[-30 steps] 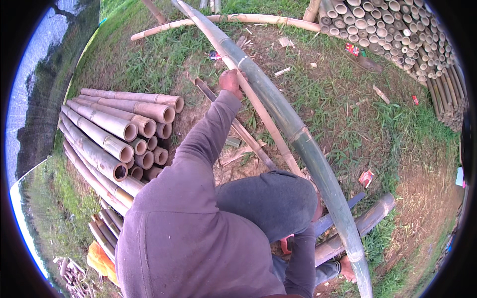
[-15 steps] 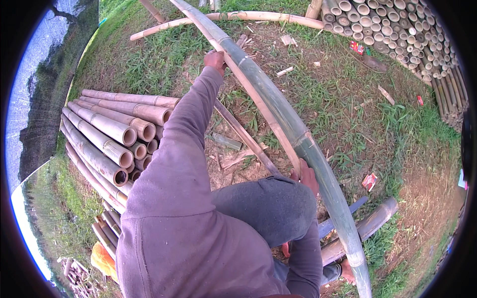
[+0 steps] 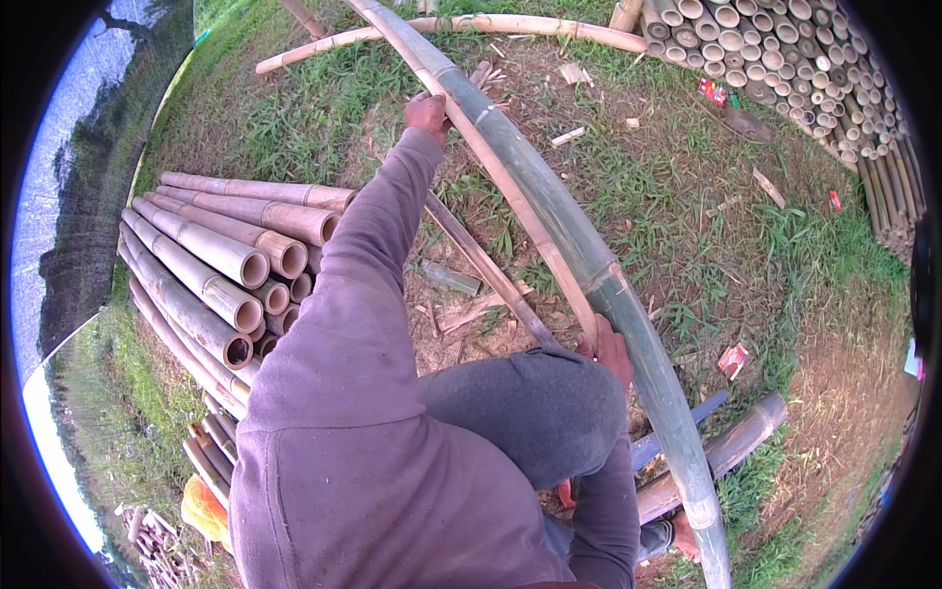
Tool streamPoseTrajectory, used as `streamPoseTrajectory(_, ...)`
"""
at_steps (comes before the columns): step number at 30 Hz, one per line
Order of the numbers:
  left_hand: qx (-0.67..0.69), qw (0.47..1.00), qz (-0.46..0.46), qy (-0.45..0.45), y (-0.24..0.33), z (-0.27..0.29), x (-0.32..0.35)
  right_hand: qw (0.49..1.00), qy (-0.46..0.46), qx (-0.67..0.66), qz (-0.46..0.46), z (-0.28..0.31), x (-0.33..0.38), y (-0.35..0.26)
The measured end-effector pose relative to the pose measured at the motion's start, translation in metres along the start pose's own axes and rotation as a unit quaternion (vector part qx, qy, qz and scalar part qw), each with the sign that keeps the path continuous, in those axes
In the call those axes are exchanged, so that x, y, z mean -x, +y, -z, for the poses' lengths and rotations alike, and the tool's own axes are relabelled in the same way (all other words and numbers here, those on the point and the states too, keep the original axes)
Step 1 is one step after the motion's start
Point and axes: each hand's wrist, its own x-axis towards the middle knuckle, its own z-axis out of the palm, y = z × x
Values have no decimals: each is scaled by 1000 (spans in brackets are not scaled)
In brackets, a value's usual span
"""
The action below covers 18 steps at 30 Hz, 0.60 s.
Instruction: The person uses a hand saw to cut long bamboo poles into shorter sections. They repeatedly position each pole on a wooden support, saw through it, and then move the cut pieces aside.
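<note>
Left hand [image 3: 428,111] clamped on thin pale split bamboo strip [image 3: 520,211] along the long green bamboo pole [image 3: 589,265]; right hand [image 3: 608,348] apparently gripping strip lower down, beside knee.

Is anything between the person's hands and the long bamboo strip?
No. The left hand grips the thin strip high up, and the right hand holds it lower down, beside the big green pole. Nothing visible sits between them.
</note>
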Motion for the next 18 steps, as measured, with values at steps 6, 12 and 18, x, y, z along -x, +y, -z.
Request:
streamPoseTrajectory(6,-3,1000,8,9,-6,1,6,1000,5,20,4,4,3,1)
streamPoseTrajectory(12,4,1000,9,-3,-8,0,14,999,4,34,10,18,4,0)
streamPoseTrajectory(18,-97,995,-10,-6,-3,0,28,1000,13,8,22,36,1,-3)
